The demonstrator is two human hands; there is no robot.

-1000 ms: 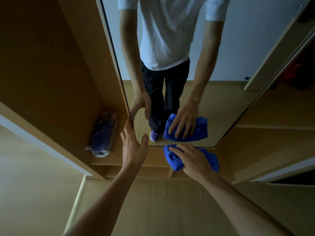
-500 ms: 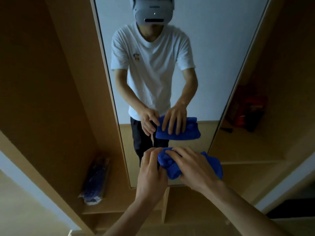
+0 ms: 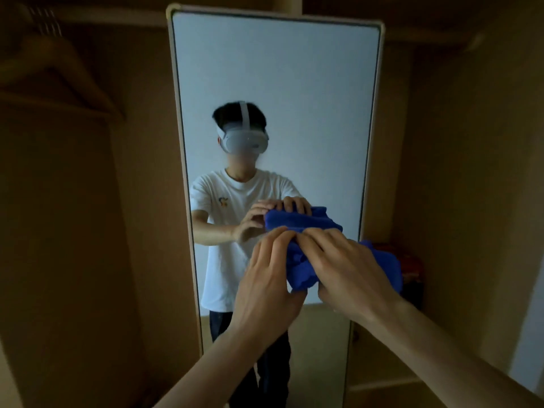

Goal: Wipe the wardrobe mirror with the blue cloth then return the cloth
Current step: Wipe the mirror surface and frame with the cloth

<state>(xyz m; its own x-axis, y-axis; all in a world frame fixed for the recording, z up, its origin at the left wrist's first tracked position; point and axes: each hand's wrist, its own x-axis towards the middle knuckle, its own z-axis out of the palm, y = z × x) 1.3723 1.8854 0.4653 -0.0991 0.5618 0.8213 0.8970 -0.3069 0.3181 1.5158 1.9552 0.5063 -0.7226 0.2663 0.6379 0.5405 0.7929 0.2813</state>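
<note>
A tall wardrobe mirror (image 3: pixel 294 83) in a pale frame stands in front of me between wooden panels. A bunched blue cloth (image 3: pixel 303 269) is in front of the lower half of the glass. My left hand (image 3: pixel 265 287) grips the cloth's left end, fingers over its top. My right hand (image 3: pixel 350 272) lies over the cloth's right part, fingers curled onto it. Whether the cloth touches the glass I cannot tell. The mirror reflects a person in a white T-shirt holding the same cloth.
Wooden wardrobe panels (image 3: pixel 88 231) flank the mirror on both sides. A wooden hanger (image 3: pixel 59 69) hangs at the upper left. A red object (image 3: pixel 412 266) sits on a shelf to the right, behind the cloth. Light wooden shelving (image 3: pixel 382 384) runs low on the right.
My view has tilted up from the mirror's bottom to its full height. My left hand left the mirror's edge and joined the right on the cloth; both rose with it.
</note>
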